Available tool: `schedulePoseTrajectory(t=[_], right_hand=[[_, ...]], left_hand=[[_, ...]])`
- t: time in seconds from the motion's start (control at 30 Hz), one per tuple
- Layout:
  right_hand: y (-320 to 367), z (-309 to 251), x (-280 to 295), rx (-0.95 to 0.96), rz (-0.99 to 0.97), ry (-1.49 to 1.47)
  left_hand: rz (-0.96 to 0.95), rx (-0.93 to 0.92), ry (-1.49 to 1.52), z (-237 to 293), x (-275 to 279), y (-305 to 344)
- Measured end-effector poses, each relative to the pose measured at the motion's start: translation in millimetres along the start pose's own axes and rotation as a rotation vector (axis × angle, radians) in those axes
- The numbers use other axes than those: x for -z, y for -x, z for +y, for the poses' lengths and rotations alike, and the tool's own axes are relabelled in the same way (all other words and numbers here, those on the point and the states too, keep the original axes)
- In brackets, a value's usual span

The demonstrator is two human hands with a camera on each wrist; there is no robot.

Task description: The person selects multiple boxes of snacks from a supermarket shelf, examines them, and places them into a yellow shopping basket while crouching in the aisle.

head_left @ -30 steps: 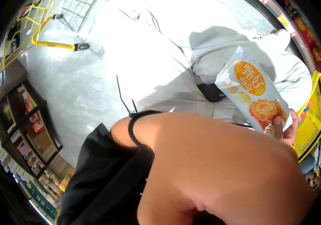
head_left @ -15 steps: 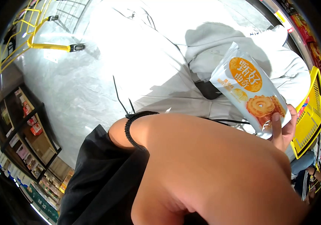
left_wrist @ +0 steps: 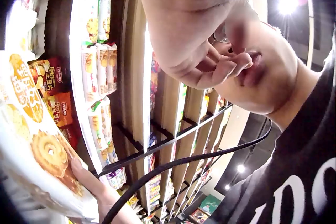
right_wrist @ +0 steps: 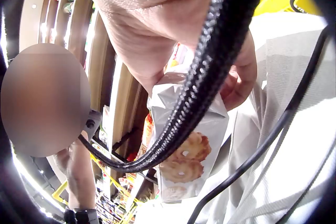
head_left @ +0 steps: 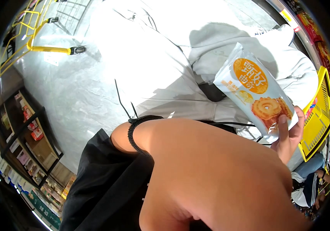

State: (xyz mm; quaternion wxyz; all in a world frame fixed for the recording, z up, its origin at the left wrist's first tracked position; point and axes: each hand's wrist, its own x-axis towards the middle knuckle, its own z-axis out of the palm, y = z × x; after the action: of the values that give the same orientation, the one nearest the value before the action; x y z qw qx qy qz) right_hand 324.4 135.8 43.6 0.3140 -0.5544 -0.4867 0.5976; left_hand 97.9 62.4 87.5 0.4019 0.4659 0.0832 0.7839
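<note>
My right hand grips the lower end of a white pack of cookies, thumb on its front. Printed cookies and an orange oval face up, and the pack leans over the light trousers. The right wrist view shows that hand around the pack, partly behind a braided black cable. In the left wrist view, my left hand is raised close to the face with bent fingers and holds nothing. A bare arm fills the lower middle of the head view.
A yellow shopping basket stands at the right, near another person's sleeve. Part of a yellow cart is at upper left, above a dark display shelf. Snack packs line shelves in the left wrist view, crossed by a cable.
The pack and right hand have shifted slightly left in the head view, and more of that hand shows below the pack. The whole scene has also shifted a little left.
</note>
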Motion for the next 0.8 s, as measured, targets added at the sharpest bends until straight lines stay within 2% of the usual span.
schedulePoseTrajectory(t=[0.6, 0.8], right_hand=[[0.8, -0.2, -4.5, 0.038, 0.038, 0.039], [0.3, -1.5, -4.0, 0.09, -0.066, 0.06]], left_hand=[[-0.057, 0.022, 0.035, 12.3, 10.7, 5.9], [-0.098, 0.044, 0.032, 19.1, 11.6, 7.8]])
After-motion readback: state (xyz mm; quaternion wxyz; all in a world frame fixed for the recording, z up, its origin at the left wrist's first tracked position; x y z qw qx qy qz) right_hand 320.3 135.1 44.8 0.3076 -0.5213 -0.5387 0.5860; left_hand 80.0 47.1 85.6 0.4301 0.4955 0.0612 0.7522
